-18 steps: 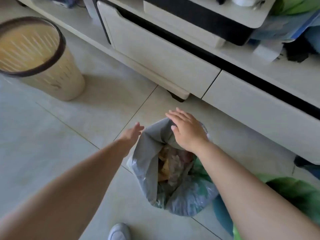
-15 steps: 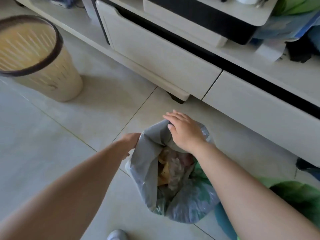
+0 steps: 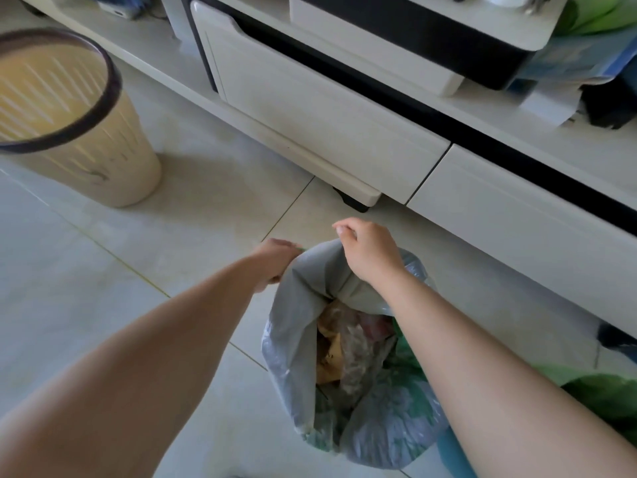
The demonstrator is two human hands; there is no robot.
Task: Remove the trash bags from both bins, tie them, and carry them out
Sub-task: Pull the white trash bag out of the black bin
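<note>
While left hand (image 3: 275, 260), right hand (image 3: 370, 253) grip one bag (image 3: 300, 322): one bin (image 3: 103, 160) apart.

Tiled floor (image 3: 103, 305) carries a beige bin (image 3: 107, 163) and grey trash bag (image 3: 296, 326).

hands: two, the left hand (image 3: 275, 260) and the right hand (image 3: 370, 251)
grey trash bag (image 3: 298, 326): one
green bag (image 3: 606, 398): one, partly in view at the right edge
bin (image 3: 113, 160): one, beige with a dark rim
cabinet (image 3: 593, 157): one, low and white
drawer fronts (image 3: 310, 125): two, side by side
</note>
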